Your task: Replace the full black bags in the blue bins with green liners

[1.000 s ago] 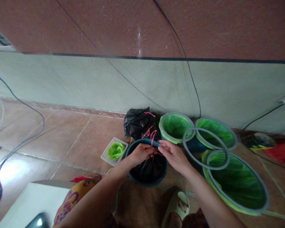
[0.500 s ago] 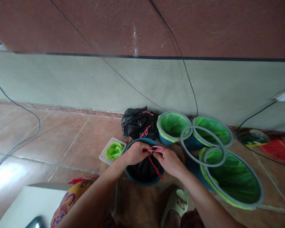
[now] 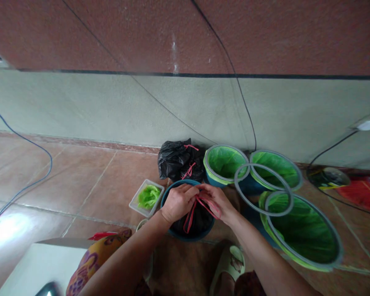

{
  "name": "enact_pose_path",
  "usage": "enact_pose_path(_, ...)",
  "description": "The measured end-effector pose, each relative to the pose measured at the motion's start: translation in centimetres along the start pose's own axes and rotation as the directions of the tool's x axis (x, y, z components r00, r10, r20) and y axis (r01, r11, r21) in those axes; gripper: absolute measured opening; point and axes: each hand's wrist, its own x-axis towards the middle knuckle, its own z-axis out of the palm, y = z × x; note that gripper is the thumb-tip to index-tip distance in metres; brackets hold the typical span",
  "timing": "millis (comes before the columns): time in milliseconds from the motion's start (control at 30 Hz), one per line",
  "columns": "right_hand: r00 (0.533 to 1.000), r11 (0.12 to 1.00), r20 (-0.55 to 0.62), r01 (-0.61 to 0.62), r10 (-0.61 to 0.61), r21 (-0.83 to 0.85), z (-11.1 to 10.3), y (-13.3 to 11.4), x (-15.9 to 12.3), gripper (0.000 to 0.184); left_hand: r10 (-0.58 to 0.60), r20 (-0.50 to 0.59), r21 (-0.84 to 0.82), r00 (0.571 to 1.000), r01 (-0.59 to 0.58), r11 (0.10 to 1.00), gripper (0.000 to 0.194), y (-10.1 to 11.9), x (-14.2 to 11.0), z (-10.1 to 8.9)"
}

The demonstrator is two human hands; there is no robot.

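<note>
Both my hands meet over a blue bin [image 3: 189, 237] that has a black garbage bag [image 3: 200, 224] inside it. My left hand [image 3: 180, 201] is closed, its fingertips pinching the bag's red drawstring [image 3: 189, 220]. Against it, my right hand [image 3: 216, 200] also has its fingers on the drawstring, and a loop of it lies across the palm side. One end of the drawstring hangs down over the black plastic. My fingers hide the place where the strands cross.
Black tied bags [image 3: 175, 158] lie by the wall behind the bin. To the right stand bins with green liners [image 3: 228, 160], with a loose grey ring [image 3: 239, 189] across two of them. A clear tub [image 3: 135, 207] holding green plastic sits left. Cables [image 3: 37, 144] run along the floor.
My hands have drawn closer together and turned over the drawstring. The drawstring loop that stood up between them now lies lower, and a strand hangs toward the lower left.
</note>
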Motion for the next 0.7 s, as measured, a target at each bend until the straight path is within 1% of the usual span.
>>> enact_pose_path(100,0.993,0.990,-0.017,-0.117,0.118,0.079,0.1,-0.8,-0.3,0.022,-0.003,-0.071,-0.085,0.998,-0.003,0.996,0.018,0.2,-0.1,0.2)
enact_pose_path(167,0.985,0.983,-0.003,-0.169,0.170,0.076,0.2,-1.2,-0.5,0.023,-0.027,-0.121,-0.178,0.992,0.005,0.984,0.017,0.3,-0.1,0.1)
enact_pose_path(233,0.985,0.984,-0.014,-0.172,0.173,0.035,0.1,-1.5,-0.6,0.023,-0.071,-0.161,-0.268,0.984,0.025,0.963,0.016,0.4,0.0,0.0)
enact_pose_path(267,0.987,0.987,-0.041,-0.158,0.158,-0.005,0.0,-1.5,-0.6,0.022,-0.092,-0.169,-0.302,0.981,0.037,0.953,0.016,0.4,0.1,0.0)
enact_pose_path(333,0.988,0.985,-0.115,-0.114,0.099,-0.128,-0.1,-1.6,-0.5,0.020,-0.118,-0.155,-0.339,0.981,0.059,0.939,0.015,0.3,0.1,0.0)
enact_pose_path(400,0.984,0.960,-0.179,-0.069,0.020,-0.271,-0.3,-1.7,-0.5,0.017,-0.134,-0.117,-0.350,0.984,0.086,0.933,0.016,0.3,0.1,0.1)
enact_pose_path(500,0.981,0.913,-0.184,-0.012,-0.069,-0.409,-0.5,-1.7,-0.5,0.017,-0.172,-0.062,-0.363,0.983,0.138,0.921,0.019,0.3,0.2,0.1)
enact_pose_path(600,0.987,0.898,-0.147,-0.005,-0.067,-0.440,-0.8,-1.8,-0.7,0.020,-0.255,-0.037,-0.378,0.966,0.223,0.899,0.019,0.3,0.4,0.1)
enact_pose_path(700,0.989,0.885,-0.145,-0.059,-0.010,-0.461,-1.3,-2.0,-0.9,0.025,-0.333,0.008,-0.375,0.943,0.311,0.873,0.019,0.2,0.5,0.2)
